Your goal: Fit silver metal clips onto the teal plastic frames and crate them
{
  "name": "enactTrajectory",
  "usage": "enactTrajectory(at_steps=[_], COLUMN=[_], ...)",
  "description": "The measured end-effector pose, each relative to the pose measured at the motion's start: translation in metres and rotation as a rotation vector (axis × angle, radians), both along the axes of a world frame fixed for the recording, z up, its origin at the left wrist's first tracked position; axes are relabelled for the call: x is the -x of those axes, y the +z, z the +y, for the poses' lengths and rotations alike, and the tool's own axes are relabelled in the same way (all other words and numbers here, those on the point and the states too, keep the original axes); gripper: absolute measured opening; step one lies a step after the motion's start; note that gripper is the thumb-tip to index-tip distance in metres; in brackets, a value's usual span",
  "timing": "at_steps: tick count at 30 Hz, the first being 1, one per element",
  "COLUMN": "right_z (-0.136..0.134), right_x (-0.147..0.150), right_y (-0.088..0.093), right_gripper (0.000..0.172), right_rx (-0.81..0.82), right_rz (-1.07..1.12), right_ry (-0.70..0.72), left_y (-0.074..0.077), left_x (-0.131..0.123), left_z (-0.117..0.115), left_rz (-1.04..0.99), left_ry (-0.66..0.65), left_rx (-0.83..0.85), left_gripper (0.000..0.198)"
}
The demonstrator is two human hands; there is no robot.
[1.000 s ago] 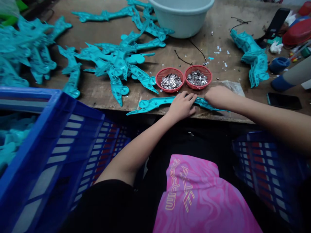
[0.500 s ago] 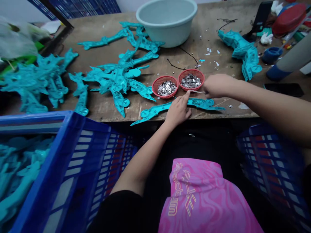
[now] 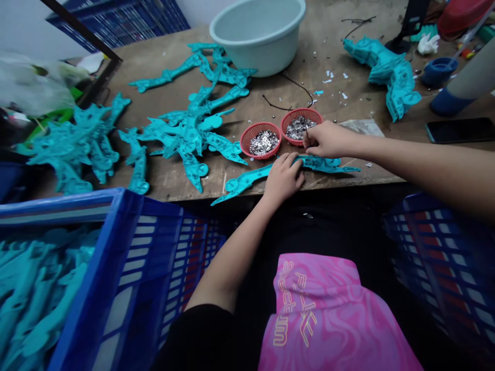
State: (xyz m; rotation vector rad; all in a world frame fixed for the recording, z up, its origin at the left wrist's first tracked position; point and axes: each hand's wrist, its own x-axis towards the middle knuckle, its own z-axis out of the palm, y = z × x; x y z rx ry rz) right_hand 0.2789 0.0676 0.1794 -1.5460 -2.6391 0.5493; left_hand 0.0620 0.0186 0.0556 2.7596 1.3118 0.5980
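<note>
A long turquoise plastic part (image 3: 247, 178) lies along the table's front edge. My left hand (image 3: 284, 175) rests over its middle, fingers bent and pressing it to the wood. Just right of it, my right hand (image 3: 327, 139) pinches a thin stick-like tool (image 3: 306, 135), held steeply over the part; its exact kind is too small to make out. Behind my hands stand two red baskets of small shiny metal pieces, the left basket (image 3: 245, 149) and the right basket (image 3: 286, 117). The tool's lower end is hidden by my fingers.
Turquoise parts (image 3: 193, 129) lie heaped at centre left, with a stack (image 3: 386, 72) at back right. A pale basin (image 3: 259, 51) stands behind. A phone (image 3: 460, 130) lies at right. Blue crates flank my lap; the left crate (image 3: 116, 226) holds more turquoise parts.
My right hand has moved left, close to my left hand, and the tool has swung from nearly flat to steep. My left hand stays on the part. The view has shifted slightly.
</note>
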Motion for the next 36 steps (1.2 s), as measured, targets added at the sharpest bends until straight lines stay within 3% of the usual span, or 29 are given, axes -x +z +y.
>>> enactTrajectory(at_steps=[3, 9, 15, 21, 24, 27, 29, 33, 36], right_z=[0.002, -0.001, -0.004, 0.008, 0.004, -0.006, -0.013, -0.008, 0.018], right_x=[-0.002, -0.007, -0.012, -0.025, -0.025, -0.016, -0.011, -0.023, -0.052], right_y=[0.001, 0.001, 0.002, -0.003, -0.008, -0.009, -0.005, 0.014, 0.024], right_gripper=[0.029, 0.030, 0.025, 0.034, 0.049, 0.086, 0.107, 0.095, 0.087], right_rx=[-0.014, -0.002, -0.040, -0.039, -0.093, -0.057, -0.031, -0.157, -0.235], right_rz=[0.013, 0.016, -0.060, -0.265, -0.209, -0.112, -0.082, 0.095, 0.257], right_ry=[-0.008, -0.008, -0.007, -0.014, -0.010, 0.157, 0.244, 0.179, -0.049], left_y=[0.001, 0.001, -0.002, -0.007, -0.005, 0.006, 0.022, 0.067, 0.082], left_x=[0.000, 0.001, 0.005, 0.010, 0.010, 0.011, 0.015, 0.046, 0.097], left_z=[-0.001, 0.000, 0.000, 0.007, 0.007, 0.003, 0.001, -0.002, -0.008], left_rz=[0.000, 0.012, 0.027, 0.008, 0.018, 0.019, -0.016, -0.089, -0.132], left_ry=[0.003, -0.022, -0.015, -0.013, -0.023, -0.042, -0.031, 0.036, 0.190], left_rx=[-0.004, -0.002, -0.048, -0.032, -0.026, -0.052, -0.117, -0.272, -0.300], left_gripper=[0.039, 0.059, 0.056, 0.047, 0.044, 0.039, 0.037, 0.047, 0.046])
